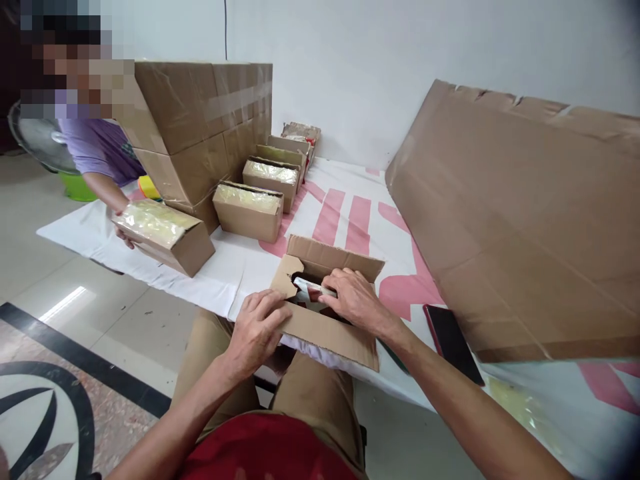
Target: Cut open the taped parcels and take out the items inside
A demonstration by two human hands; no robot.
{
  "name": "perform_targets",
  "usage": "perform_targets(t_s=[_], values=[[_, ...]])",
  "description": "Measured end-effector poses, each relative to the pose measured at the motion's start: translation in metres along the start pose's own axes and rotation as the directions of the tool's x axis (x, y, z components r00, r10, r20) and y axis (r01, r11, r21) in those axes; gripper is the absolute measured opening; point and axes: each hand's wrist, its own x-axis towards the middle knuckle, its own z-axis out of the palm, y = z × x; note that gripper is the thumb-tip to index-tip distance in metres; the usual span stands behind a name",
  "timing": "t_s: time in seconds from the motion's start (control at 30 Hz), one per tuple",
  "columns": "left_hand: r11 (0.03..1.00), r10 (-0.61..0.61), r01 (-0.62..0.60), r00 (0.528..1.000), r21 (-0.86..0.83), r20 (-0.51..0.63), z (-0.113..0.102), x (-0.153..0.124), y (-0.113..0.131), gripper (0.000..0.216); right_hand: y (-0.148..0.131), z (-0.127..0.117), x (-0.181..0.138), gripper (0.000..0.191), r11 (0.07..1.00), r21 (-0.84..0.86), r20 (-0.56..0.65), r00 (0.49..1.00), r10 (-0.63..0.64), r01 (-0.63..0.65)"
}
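Note:
Before me at the table's near edge is a small open cardboard box (334,335), its long flaps folded outward. My left hand (256,332) grips the box's left near corner, fingers closed over the flap. Reaching into the opening, my right hand (351,299) is closed on a thin white-and-red packet (306,288). The packet lies tilted, partly inside the box, and its lower part is hidden. My right fingertips are partly hidden too.
Several boxes with shiny tape tops, one a taped box (247,210), stand by a tall carton stack (180,113). A co-worker's hand (125,233) holds another taped box (165,233). To my right are a dark phone (453,343) and a large cardboard sheet (530,233).

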Motion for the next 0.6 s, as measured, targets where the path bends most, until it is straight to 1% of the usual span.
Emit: perform_targets(t_s=[0.07, 0.1, 0.13, 0.2, 0.27, 0.3, 0.33, 0.4, 0.47, 0.53, 0.6], values=[[0.999, 0.044, -0.044, 0.999, 0.01, 0.015, 0.0, 0.005, -0.001, 0.039, 0.004, 0.0, -0.004, 0.008, 0.992, 0.125, -0.093, 0.995, 0.025, -0.013], [0.998, 0.053, -0.053, 0.998, 0.012, 0.015, 0.0, 0.007, -0.001, 0.04, 0.006, -0.001, -0.007, 0.007, 0.974, 0.225, -0.175, 0.984, 0.042, -0.002], [0.999, 0.049, -0.049, 0.999, 0.016, 0.008, 0.001, 0.009, 0.0, 0.04, 0.009, -0.002, -0.009, 0.009, 0.942, 0.333, -0.272, 0.96, 0.066, 0.03], [1.0, 0.005, -0.004, 1.0, 0.03, -0.022, 0.002, 0.013, 0.001, 0.038, 0.014, -0.007, -0.013, 0.011, 0.858, 0.496, -0.465, 0.876, 0.131, 0.134], [0.998, -0.041, 0.044, 0.998, 0.052, -0.05, 0.006, 0.016, 0.004, 0.032, 0.018, -0.013, -0.018, 0.012, 0.816, 0.537, -0.587, 0.79, 0.179, 0.214], [0.996, -0.054, 0.058, 0.997, 0.064, -0.059, 0.009, 0.018, 0.005, 0.029, 0.021, -0.016, -0.019, 0.012, 0.807, 0.544, -0.619, 0.76, 0.2, 0.23], [0.995, -0.063, 0.068, 0.996, 0.075, -0.068, 0.012, 0.02, 0.007, 0.027, 0.023, -0.019, -0.021, 0.011, 0.8, 0.553, -0.635, 0.74, 0.223, 0.233], [0.992, -0.083, 0.091, 0.993, 0.091, -0.089, 0.017, 0.024, 0.008, 0.027, 0.029, -0.022, -0.024, 0.012, 0.778, 0.592, -0.629, 0.724, 0.283, 0.211], [0.989, -0.109, 0.12, 0.987, 0.088, -0.12, 0.022, 0.029, 0.009, 0.027, 0.037, -0.021, -0.024, 0.016, 0.718, 0.672, -0.602, 0.701, 0.383, 0.184], [0.989, -0.115, 0.125, 0.984, 0.074, -0.133, 0.024, 0.034, 0.01, 0.027, 0.045, -0.016, -0.022, 0.02, 0.596, 0.776, -0.564, 0.648, 0.511, 0.205], [0.995, -0.08, 0.086, 0.991, 0.058, -0.109, 0.025, 0.039, 0.011, 0.026, 0.052, -0.008, -0.017, 0.025, 0.434, 0.854, -0.515, 0.587, 0.624, 0.288]])
